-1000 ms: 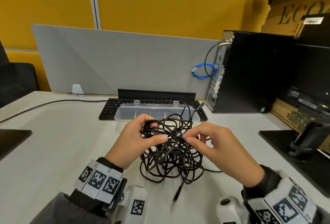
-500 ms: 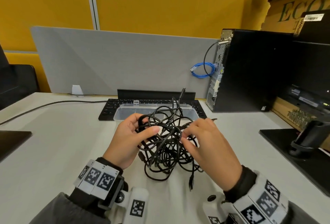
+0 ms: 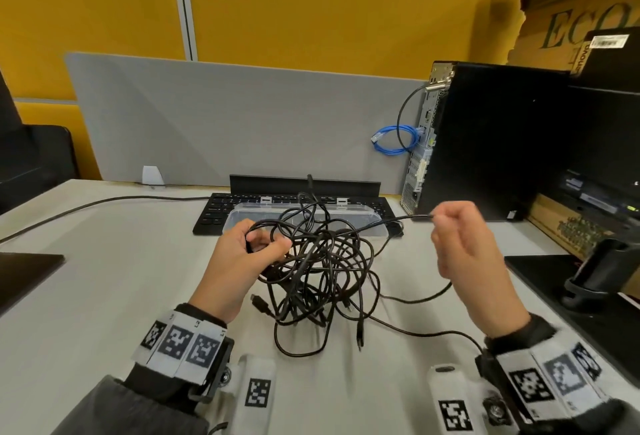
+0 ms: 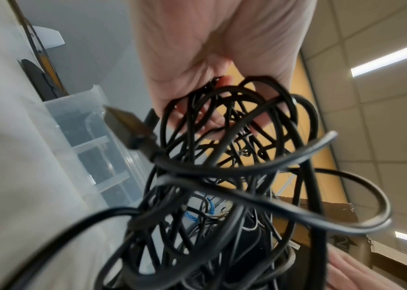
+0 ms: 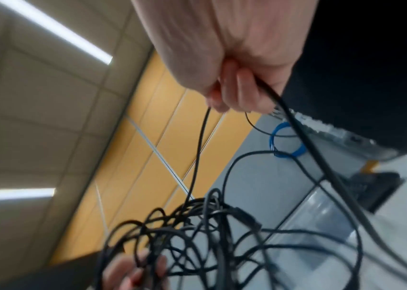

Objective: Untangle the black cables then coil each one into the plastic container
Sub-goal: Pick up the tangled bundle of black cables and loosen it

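A knot of thin black cables (image 3: 322, 268) hangs above the white desk, its lower loops and plugs trailing on the surface. My left hand (image 3: 242, 258) grips the left side of the tangle (image 4: 234, 157), fingers curled through the loops. My right hand (image 3: 460, 244) is off to the right and pinches one strand (image 3: 391, 221) that runs taut from the knot; the same strand (image 5: 296, 127) passes between its fingers. A clear plastic container (image 3: 242, 218) with dividers (image 4: 93, 145) lies open just behind the tangle.
A black keyboard (image 3: 214, 209) lies behind the container, in front of a grey divider panel (image 3: 242, 129). A black computer tower (image 3: 491, 143) with a blue cable coil (image 3: 394, 140) stands at the right. A monitor base (image 3: 606, 282) is at right; a dark pad (image 3: 24, 271) at left.
My right hand has left the knot and moved right and up, drawing one strand out taut. The left hand keeps its grip on the tangle, which sits slightly higher.
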Tool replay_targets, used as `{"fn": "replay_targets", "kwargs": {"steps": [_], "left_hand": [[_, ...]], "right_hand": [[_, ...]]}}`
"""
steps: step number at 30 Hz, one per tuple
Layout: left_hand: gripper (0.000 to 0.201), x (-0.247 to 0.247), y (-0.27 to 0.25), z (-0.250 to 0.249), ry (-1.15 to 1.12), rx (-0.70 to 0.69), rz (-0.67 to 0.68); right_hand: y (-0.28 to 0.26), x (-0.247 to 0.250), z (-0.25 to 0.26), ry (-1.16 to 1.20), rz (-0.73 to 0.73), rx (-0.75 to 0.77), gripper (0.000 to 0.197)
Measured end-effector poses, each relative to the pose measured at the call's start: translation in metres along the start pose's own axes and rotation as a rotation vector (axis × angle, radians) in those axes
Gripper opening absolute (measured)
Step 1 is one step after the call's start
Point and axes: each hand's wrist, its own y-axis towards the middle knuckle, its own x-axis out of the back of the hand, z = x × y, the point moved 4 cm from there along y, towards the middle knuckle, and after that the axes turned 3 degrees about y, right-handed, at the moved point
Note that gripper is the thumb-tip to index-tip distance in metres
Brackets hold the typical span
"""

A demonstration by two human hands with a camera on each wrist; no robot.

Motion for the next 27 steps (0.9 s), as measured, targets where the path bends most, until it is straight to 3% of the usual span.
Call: {"fn": "replay_targets", "kwargs": {"steps": [3, 5, 8, 10, 12, 14, 17, 19, 21, 24, 27], "left_hand": [[0.021, -0.004, -0.003, -0.002, 0.014, -0.015, 0.031], [0.03, -0.004, -0.005, -0.004, 0.019, -0.033, 0.019], [0.047, 0.007, -0.002, -0.004, 0.021, -0.018, -0.079], [0.043, 0.011, 0.0, -0.004, 0.049, -0.016, -0.111], [0.045, 0.006, -0.002, -0.006, 0.086, -0.014, -0.08], [0.044, 0.0, -0.004, -0.008, 0.085, -0.019, -0.06], [0.04, 0.002, -0.002, -0.008, 0.006, -0.045, -0.087], [0.035, 0.003, -0.003, -0.008, -0.024, -0.053, -0.094], [0.031, -0.001, -0.005, -0.01, -0.026, -0.046, -0.079], [0.034, -0.002, -0.007, -0.01, -0.038, -0.056, -0.108], [0.031, -0.002, -0.006, -0.01, -0.019, -0.065, -0.108]], "right_hand": [[-0.004, -0.024, 0.01, -0.535, 0.228, 0.248, 0.017], [-0.003, -0.034, 0.022, -0.7, 0.255, 0.33, 0.02], [0.007, -0.024, 0.03, -0.509, 0.185, 0.327, 0.035], [0.014, -0.002, 0.022, -0.267, -0.053, 0.273, 0.039], [0.015, 0.012, 0.003, -0.031, -0.22, 0.099, 0.042], [0.014, 0.015, -0.012, 0.034, -0.244, -0.035, 0.042], [0.01, 0.002, -0.014, -0.372, 0.031, -0.001, 0.04], [-0.002, -0.019, 0.0, -0.721, 0.246, 0.135, 0.037], [-0.014, -0.041, 0.013, -0.856, 0.365, 0.249, 0.037], [-0.017, -0.058, 0.024, -0.881, 0.357, 0.258, 0.028], [-0.014, -0.06, 0.034, -0.979, 0.292, 0.38, 0.028]]}}
